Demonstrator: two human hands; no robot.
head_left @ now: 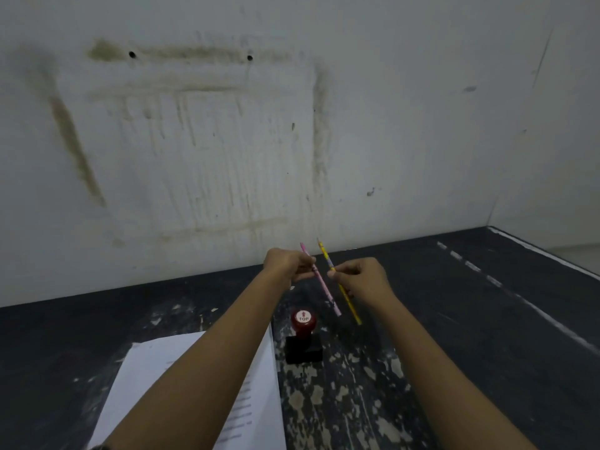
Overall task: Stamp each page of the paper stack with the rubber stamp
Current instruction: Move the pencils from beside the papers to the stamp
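A white paper stack (152, 378) lies on the dark table at the lower left, partly hidden under my left forearm. A rubber stamp (303, 336) with a red knob marked "TOP" and a black base stands upright just right of the stack. Both hands are raised above the table beyond the stamp. My left hand (285, 266) pinches a pink pencil (324, 287). Beside it, my right hand (363, 279) pinches a yellow pencil (347, 298). The two pencils slant side by side, apart from each other.
The dark, scuffed table (454, 319) runs to a stained white wall (227, 141) at the back. A white dashed stripe (493, 280) crosses the table's right side, near its right edge.
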